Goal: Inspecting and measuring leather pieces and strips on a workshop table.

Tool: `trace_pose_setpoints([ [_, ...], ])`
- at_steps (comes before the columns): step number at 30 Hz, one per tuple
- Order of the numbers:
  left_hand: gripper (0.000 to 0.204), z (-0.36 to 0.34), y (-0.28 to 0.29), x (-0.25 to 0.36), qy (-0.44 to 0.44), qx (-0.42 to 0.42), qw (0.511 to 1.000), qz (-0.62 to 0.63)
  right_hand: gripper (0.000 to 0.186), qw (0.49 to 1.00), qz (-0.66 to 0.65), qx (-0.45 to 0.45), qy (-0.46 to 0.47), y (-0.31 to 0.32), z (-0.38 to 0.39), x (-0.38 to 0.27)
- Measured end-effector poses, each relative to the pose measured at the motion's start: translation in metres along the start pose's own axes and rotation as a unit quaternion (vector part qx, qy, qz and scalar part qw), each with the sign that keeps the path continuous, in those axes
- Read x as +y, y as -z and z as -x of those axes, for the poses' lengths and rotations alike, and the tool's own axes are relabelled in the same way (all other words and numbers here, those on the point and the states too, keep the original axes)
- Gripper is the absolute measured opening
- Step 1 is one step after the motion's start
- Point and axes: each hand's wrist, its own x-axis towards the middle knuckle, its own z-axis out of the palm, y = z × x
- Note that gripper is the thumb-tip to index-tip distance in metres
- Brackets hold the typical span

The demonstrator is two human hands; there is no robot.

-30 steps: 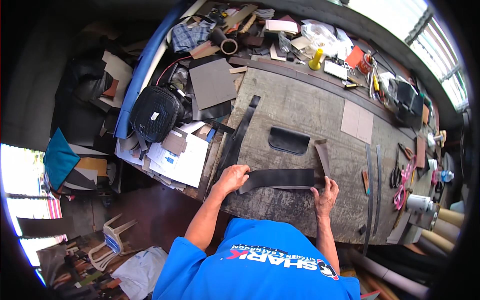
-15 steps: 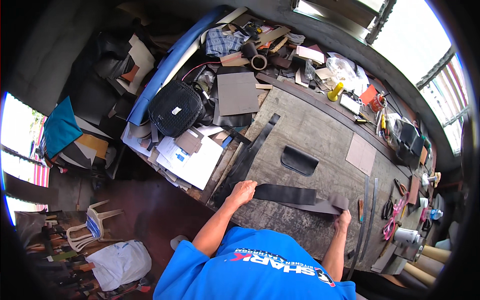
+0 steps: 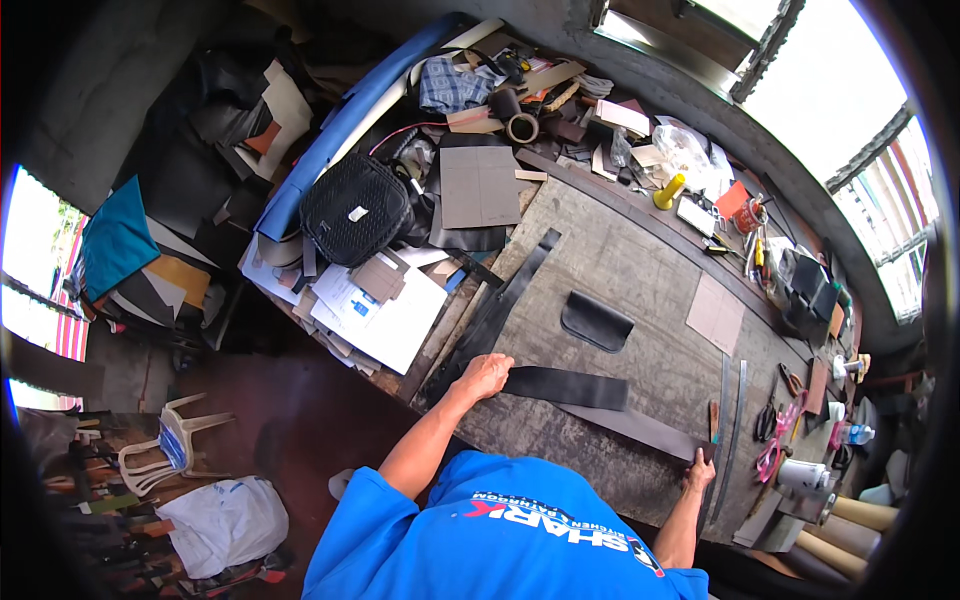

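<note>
My left hand [image 3: 484, 377] is closed on the left end of a wide black leather strip [image 3: 568, 388], which lies on the worn wooden table [image 3: 650, 240]. Under its right part runs a grey-brown strip [image 3: 640, 430], slanting down to the right. My right hand [image 3: 700, 471] pinches the far end of that grey-brown strip near the table's front edge. Whether the two are joined is hidden where they overlap. Just beyond them rests a black leather piece with rounded corners [image 3: 597, 321]. Long dark strips [image 3: 505, 300] lie beyond my left hand.
Papers [image 3: 410, 318] and a black woven bag [image 3: 356, 210] crowd the left side. Scissors with pink handles [image 3: 770, 455], pliers [image 3: 791, 380] and narrow straps [image 3: 736, 430] lie right. A pinkish square sheet [image 3: 716, 309] and yellow cone [image 3: 669, 191] sit farther back.
My right hand has moved right and toward me, drawing the grey-brown strip's curled end out straight. My left hand stays about in place on the black strip.
</note>
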Motion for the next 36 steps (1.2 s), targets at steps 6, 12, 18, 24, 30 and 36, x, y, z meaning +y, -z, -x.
trace_pose_setpoints([
  [6,0.009,-0.018,0.019,0.008,-0.037,-0.06,0.993,-0.099,0.021,0.998,-0.004,-0.004,0.065,0.022,0.013,0.011],
  [12,0.033,-0.044,0.028,0.076,-0.065,0.012,0.98,-0.187,0.018,0.997,-0.048,-0.032,0.042,0.017,0.033,-0.011],
  [18,0.049,-0.03,-0.057,0.128,-0.158,-0.059,0.978,-0.123,0.015,0.996,-0.086,-0.025,0.032,0.013,0.033,-0.01],
  [24,0.053,-0.007,-0.097,0.143,-0.103,-0.057,0.987,-0.11,0.019,0.996,-0.075,-0.033,0.045,0.019,0.037,-0.01],
  [30,0.057,-0.014,-0.059,0.089,0.012,0.046,0.98,-0.195,0.024,0.997,0.012,0.013,0.075,0.014,0.049,-0.02],
  [36,0.046,-0.022,-0.018,0.064,0.043,-0.021,0.979,-0.197,0.026,0.995,0.06,0.026,0.07,0.011,0.043,-0.011],
])
